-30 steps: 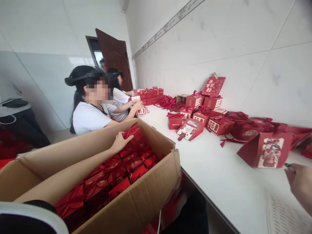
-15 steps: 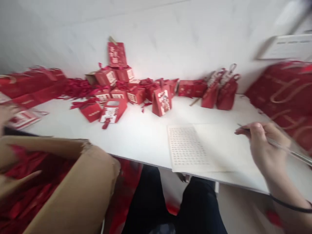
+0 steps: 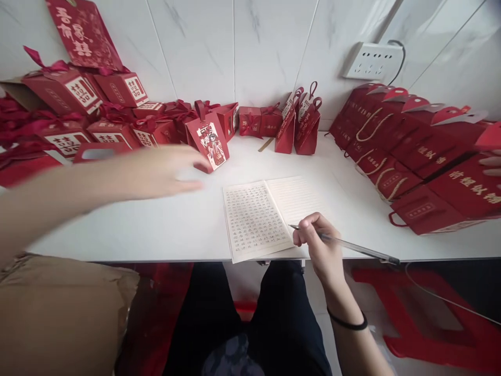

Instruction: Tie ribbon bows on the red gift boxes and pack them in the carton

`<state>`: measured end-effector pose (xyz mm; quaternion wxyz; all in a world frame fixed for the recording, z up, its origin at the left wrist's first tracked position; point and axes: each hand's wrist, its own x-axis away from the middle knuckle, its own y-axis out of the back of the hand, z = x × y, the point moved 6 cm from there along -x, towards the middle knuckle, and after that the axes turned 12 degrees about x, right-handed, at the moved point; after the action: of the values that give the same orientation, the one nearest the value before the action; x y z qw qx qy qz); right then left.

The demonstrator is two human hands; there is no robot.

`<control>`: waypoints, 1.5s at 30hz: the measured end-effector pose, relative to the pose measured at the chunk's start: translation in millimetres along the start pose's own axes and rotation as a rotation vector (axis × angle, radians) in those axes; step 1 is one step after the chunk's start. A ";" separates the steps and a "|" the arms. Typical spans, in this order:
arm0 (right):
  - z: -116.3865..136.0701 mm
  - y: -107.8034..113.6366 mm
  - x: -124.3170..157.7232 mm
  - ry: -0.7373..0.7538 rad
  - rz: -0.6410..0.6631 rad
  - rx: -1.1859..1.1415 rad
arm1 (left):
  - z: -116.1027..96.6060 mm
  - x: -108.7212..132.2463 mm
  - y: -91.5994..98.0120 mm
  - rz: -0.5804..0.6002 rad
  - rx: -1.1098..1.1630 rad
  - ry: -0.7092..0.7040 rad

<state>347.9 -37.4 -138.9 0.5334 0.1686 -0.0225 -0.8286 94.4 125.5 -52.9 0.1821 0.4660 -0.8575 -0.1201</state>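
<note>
My right hand (image 3: pixel 323 245) grips a clear-barrelled pen (image 3: pixel 358 248) in a writing hold. The pen's tip is over the inner part of the right page of an open notebook (image 3: pixel 260 216). Rows of handwriting fill the left page; the right page is ruled, partly covered by my hand. My left hand (image 3: pixel 174 172), blurred, stretches in from the left above the white table, thumb and fingers apart, holding nothing visible. Just beyond its fingertips stands a red gift box (image 3: pixel 209 141) with a figure printed on its front.
Red ribboned boxes (image 3: pixel 64 91) are stacked at the left. Two red handled boxes (image 3: pixel 307 130) stand by the wall. Red gift bags (image 3: pixel 395 151) line the right, with another person's fingers (image 3: pixel 491 164) at the edge. A cardboard box (image 3: pixel 58 308) sits at lower left.
The view has turned right and sharpened. My left arm now extends across the table. My right hand, still gripping the pen, is nearer the notebook's fold.
</note>
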 end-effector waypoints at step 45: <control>4.2 -75.0 0.3 0.029 0.140 0.602 | 42.4 -102.9 -150.1 0.294 -0.560 -0.522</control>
<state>280.9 -6.0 -151.3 0.5155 0.3290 -0.2707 -0.7435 241.1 133.2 -168.2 0.0934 0.2248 -0.8666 -0.4355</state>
